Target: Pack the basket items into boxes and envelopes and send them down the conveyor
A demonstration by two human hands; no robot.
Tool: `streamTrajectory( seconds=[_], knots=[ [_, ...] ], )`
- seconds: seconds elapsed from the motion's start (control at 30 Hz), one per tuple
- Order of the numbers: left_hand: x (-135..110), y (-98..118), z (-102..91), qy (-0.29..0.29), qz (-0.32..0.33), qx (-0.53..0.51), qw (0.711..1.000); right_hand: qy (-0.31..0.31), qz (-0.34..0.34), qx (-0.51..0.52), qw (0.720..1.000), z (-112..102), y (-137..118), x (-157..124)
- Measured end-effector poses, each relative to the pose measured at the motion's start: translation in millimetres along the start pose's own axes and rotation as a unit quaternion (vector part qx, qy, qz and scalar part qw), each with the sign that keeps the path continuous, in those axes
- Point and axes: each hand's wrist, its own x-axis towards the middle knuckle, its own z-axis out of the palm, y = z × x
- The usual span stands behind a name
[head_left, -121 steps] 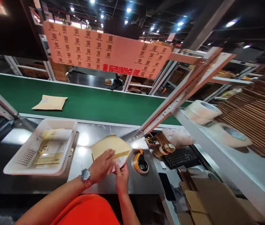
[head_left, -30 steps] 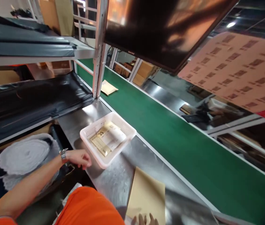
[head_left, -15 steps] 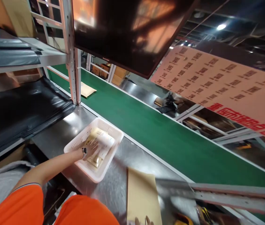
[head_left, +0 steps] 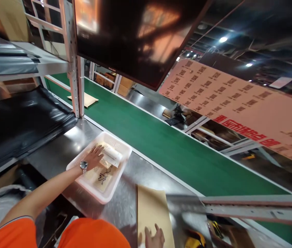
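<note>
My left hand (head_left: 94, 158), a watch at its wrist, reaches into a white plastic basket (head_left: 101, 197) with its fingers spread over the contents. Beside its fingertips lies a white paper slip (head_left: 113, 155). A dark beaded strand (head_left: 106, 175) shows lower in the basket, apparently among clear or yellowish packets that I cannot make out well. My right hand (head_left: 155, 238) is at the bottom edge, fingers apart, over a kraft paper envelope (head_left: 152, 203) lying flat on the metal table. Whether that palm touches the envelope is hard to tell.
Past the table (head_left: 81, 137) runs a green conveyor belt (head_left: 146, 132) carrying a kraft mailer (head_left: 90, 100). Overhead hang a dark monitor (head_left: 135, 41) and a pink board of codes (head_left: 228, 100). Black plastic (head_left: 24, 120) covers the left side; a metal rail (head_left: 251, 206) crosses at right.
My left hand has shifted toward the basket's upper left side, uncovering the beaded strand. My right hand has come further into view over the envelope. The whole view has swung slightly.
</note>
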Motion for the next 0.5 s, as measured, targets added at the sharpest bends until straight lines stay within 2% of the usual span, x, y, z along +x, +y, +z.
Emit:
streamTrajectory(
  seconds=[0.1, 0.23, 0.43, 0.5],
  knots=[
    [5.8, 3.1, -7.7, 0.006, 0.036, -0.006, 0.999, 0.019, -0.017, 0.015, 1.0, -1.1, -8.0, 1.4],
    [10.2, 8.1, -28.3, 0.033, 0.016, -0.029, 0.999, 0.002, -0.025, 0.011, 1.0, -4.5, -8.7, 0.5],
    [-10.2, 12.6, -86.4, 0.039, 0.026, -0.169, 0.984, 0.016, -0.032, 0.041, 0.999, -11.2, 2.2, -1.2],
    [-22.7, 16.9, -109.5, 0.037, 0.004, -0.196, 0.98, 0.013, -0.038, 0.065, 0.997, -11.9, 3.6, -1.4]
  ],
)
